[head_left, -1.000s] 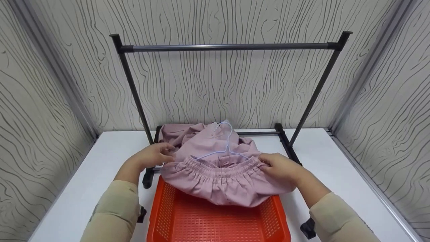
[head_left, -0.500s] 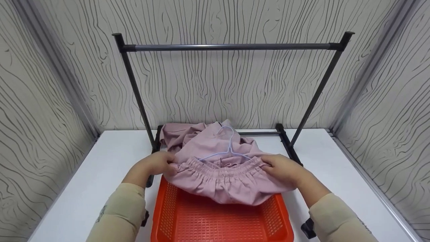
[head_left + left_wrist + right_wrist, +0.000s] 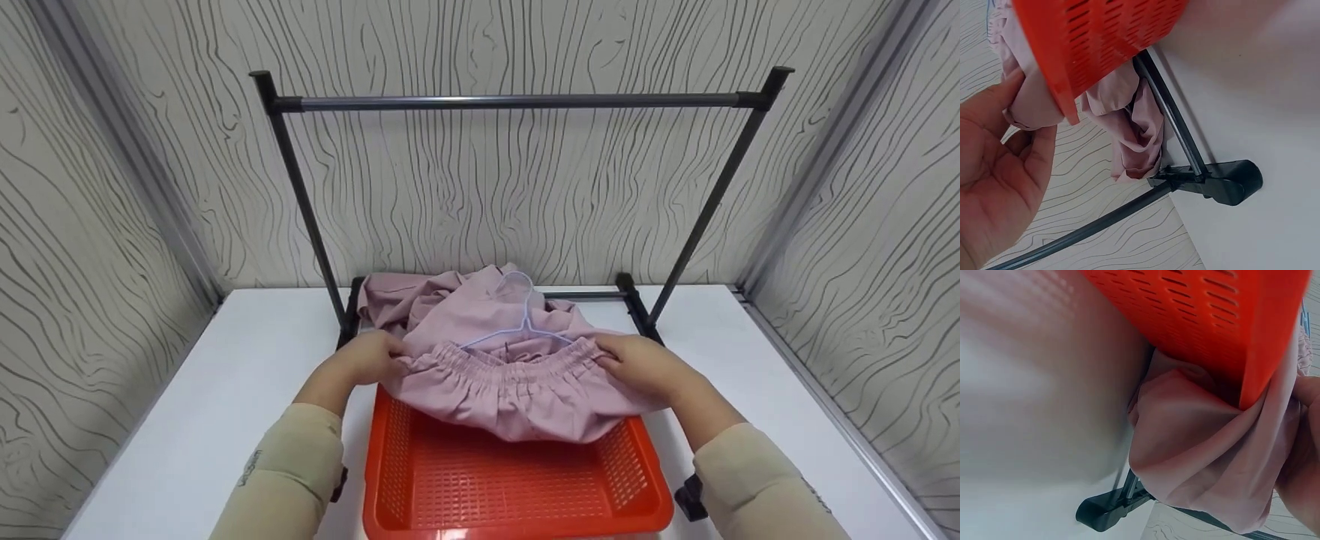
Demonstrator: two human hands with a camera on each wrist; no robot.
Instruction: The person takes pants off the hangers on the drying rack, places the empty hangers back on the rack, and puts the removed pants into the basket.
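The pink cloth [image 3: 517, 412] lay over the far end of the red basket [image 3: 495, 487] and on toward the far edge of the white table [image 3: 150, 420], with its crinkly waistband [image 3: 517, 371] running long from left to right. The left hand [image 3: 373, 358] pinched the cloth with thumb and bent fingers, the right hand [image 3: 641, 367] gripped the band's other end, and the blue hanger's [image 3: 526, 324] hook pointed at that far edge. The hanger's bottom hid inside the band.
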